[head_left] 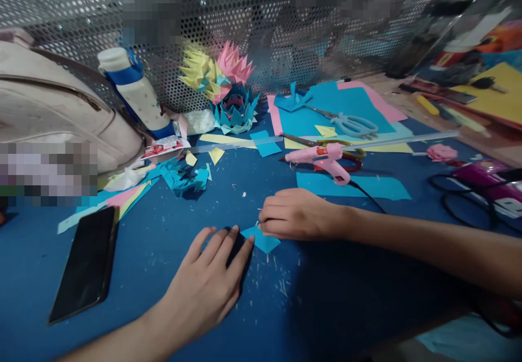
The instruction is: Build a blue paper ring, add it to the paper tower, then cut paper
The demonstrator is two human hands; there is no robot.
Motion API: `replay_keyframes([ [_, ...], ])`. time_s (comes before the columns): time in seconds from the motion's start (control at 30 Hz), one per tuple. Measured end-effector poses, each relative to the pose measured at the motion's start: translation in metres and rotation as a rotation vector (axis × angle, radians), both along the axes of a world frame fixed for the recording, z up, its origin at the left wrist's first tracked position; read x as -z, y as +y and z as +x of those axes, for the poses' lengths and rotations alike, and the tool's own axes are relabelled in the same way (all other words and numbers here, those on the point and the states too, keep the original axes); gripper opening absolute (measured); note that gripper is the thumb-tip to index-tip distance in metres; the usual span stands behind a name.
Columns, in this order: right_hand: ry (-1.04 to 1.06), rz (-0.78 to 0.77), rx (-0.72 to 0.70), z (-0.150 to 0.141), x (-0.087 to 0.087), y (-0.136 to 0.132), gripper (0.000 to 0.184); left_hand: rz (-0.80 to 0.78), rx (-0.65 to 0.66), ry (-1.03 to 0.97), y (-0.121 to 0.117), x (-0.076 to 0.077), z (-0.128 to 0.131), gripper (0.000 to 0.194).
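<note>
A small folded piece of blue paper [267,242] lies on the blue table between my two hands. My left hand [207,278] rests palm down with its fingers stretched apart, and its thumb tip touches the paper's left side. Over the upper right part of the paper, my right hand [302,214] has its fingers curled together on the sheet; its fingertips are partly hidden. Just beyond it are a pink glue gun [316,155] with a clear glue stick in its back and a blue paper strip [354,186]. Crumpled blue folded paper pieces [179,177] sit farther left.
A black phone [87,264] lies at the left, near a pale bag [61,95] and a bottle [136,93]. Paper flowers [234,109] stand at the back. Blue-handled scissors [353,124] rest on coloured sheets. A purple object with a black cable [485,185] is at the right.
</note>
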State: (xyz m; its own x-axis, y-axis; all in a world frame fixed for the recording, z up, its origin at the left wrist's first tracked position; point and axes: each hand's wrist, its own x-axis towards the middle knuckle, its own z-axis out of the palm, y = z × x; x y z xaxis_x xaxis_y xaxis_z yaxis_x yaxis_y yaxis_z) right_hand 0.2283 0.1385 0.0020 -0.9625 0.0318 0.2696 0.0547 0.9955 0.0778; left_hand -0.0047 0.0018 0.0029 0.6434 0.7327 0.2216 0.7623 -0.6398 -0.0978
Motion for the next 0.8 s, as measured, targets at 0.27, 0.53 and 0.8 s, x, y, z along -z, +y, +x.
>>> replay_keyframes([
  [0.27, 0.102, -0.042, 0.088, -0.0026, 0.0008, -0.0094, 0.021, -0.01, 0.01, -0.032, 0.0006, 0.0024, -0.003, 0.047],
  [0.53, 0.088, -0.05, 0.069, -0.0033, 0.0024, -0.0082, 0.024, -0.044, 0.046, -0.046, 0.002, 0.004, -0.0041, 0.046],
  [0.8, 0.091, -0.007, 0.006, -0.0048, 0.0025, -0.0048, 0.024, -0.062, 0.053, -0.061, 0.0033, 0.0024, -0.0042, 0.045],
])
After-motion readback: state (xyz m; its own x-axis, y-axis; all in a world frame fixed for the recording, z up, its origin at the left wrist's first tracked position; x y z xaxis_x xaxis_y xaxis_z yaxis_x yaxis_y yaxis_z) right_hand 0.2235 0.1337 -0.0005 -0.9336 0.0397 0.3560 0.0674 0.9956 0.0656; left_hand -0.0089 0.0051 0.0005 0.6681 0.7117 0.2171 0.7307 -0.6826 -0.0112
